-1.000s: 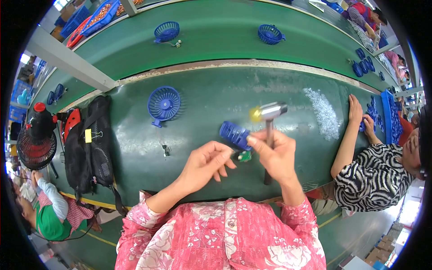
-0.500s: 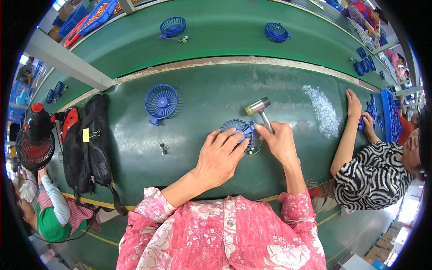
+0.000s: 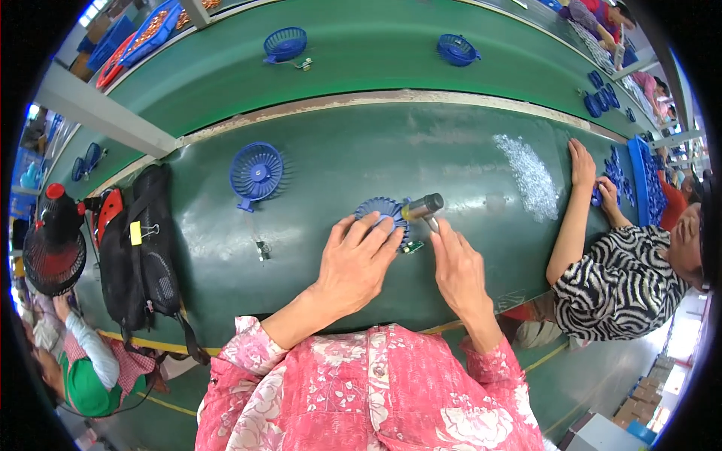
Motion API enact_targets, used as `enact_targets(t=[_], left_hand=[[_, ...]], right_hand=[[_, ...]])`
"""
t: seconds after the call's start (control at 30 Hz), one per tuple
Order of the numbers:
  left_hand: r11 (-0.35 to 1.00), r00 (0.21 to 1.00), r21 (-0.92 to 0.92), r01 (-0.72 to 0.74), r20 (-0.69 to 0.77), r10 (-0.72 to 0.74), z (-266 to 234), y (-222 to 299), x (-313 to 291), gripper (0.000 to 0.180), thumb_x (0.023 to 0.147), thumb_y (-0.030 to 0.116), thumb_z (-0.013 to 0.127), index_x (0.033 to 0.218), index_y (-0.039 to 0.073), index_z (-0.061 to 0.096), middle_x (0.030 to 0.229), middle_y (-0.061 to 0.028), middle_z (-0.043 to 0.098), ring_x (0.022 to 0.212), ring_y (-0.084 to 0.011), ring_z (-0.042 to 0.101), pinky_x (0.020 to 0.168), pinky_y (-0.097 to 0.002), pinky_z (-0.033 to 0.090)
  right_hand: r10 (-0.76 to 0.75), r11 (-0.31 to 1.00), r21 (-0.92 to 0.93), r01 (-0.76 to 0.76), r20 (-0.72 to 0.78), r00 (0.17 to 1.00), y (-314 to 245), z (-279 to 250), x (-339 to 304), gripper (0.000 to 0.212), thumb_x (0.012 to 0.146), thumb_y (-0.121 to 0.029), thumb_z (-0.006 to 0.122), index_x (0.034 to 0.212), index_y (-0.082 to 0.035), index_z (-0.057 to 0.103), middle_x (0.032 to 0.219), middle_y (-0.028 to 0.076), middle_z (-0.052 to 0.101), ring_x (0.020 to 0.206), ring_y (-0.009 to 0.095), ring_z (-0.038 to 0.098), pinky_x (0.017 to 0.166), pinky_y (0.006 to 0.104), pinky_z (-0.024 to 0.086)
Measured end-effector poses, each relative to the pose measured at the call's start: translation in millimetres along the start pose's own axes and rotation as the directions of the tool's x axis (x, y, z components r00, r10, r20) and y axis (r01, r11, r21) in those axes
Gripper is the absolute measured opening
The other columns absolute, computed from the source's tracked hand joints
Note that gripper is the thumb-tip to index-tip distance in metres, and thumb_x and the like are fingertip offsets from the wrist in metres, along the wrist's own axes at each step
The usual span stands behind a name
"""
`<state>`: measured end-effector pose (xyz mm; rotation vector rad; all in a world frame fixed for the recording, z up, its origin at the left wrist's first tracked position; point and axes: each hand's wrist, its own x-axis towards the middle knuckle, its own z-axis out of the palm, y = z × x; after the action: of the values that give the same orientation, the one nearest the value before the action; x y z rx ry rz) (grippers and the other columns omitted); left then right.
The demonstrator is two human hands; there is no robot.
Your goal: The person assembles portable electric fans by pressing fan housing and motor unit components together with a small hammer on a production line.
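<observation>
My left hand [image 3: 356,259] presses a blue fan housing [image 3: 378,207] down on the green table, fingers laid over its ribs. In my right hand [image 3: 460,269] is a small hammer [image 3: 427,204], held by its handle. Its head, with a yellowish face, is at the right side of the housing, apparently touching it. Just below, a small green circuit board [image 3: 412,246] lies next to the housing. Farther left rests another blue fan housing [image 3: 256,171], with a small circuit board [image 3: 262,250] below it. My left fingers cover part of the held housing.
Blue fan housings [image 3: 285,45] sit on the green conveyor belt [image 3: 368,56] beyond the table. At left are a black mesh bag [image 3: 143,248] and a black fan [image 3: 56,244]. Small clear pieces [image 3: 528,177] are heaped at right, near a co-worker's arms [image 3: 573,218] and a blue tray [image 3: 641,177].
The hammer head has swung down from above the housing to its right side, turning in my right hand. My left hand stays on the housing. The whole view has shifted slightly.
</observation>
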<state>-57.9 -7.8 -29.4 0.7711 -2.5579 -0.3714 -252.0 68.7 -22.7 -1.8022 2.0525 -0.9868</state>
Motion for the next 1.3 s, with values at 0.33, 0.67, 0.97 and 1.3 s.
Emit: enact_targets(t=[0.33,0.67,0.97,1.3], left_hand=[[0.994,0.997,-0.109,0.015,0.074,-0.007,-22,-6,-5,0.038,0.079,0.01,0.07,0.117,0.005,0.064,0.124,-0.0089,0.058,0.118,-0.0296,0.052,0.098,-0.0484,0.041],[0.987,0.997,-0.156,0.043,0.068,-0.033,-22,-6,-5,0.038,0.078,0.008,0.071,0.115,0.005,0.063,0.123,-0.0082,0.057,0.116,-0.0298,0.052,0.094,-0.0467,0.042],[0.986,0.997,-0.164,0.039,0.072,-0.028,-25,-8,-2,0.038,0.077,0.007,0.071,0.114,0.004,0.063,0.119,-0.0083,0.057,0.116,-0.0298,0.052,0.093,-0.0453,0.041],[0.988,0.986,-0.04,0.147,0.08,-0.143,-31,-2,14,0.064,0.072,0.021,0.078,0.126,-0.002,0.052,0.124,-0.0188,0.05,0.114,-0.0351,0.049,0.091,-0.0434,0.04]], right_hand=[[0.578,0.816,0.136,-0.562,-0.195,0.792,115,-46,16,0.027,0.093,-0.024,0.066,0.093,0.003,0.064,0.072,0.004,0.067,0.057,0.007,0.048,0.05,0.026,0.037],[0.499,0.813,-0.167,-0.558,-0.294,0.815,135,-55,49,0.019,0.089,-0.015,0.063,0.094,0.004,0.065,0.074,0.024,0.065,0.074,0.038,0.067,0.068,0.044,0.049],[0.403,0.803,-0.316,-0.505,-0.336,0.851,126,-52,55,0.022,0.091,-0.016,0.059,0.093,0.005,0.062,0.075,0.026,0.063,0.071,0.044,0.062,0.066,0.0477,0.047],[0.615,0.453,0.607,-0.653,0.318,0.722,29,-25,48,0.011,0.09,-0.005,0.065,0.099,0.001,0.064,0.084,0.006,0.07,0.04,0.002,0.036,0.034,0.021,0.026]])
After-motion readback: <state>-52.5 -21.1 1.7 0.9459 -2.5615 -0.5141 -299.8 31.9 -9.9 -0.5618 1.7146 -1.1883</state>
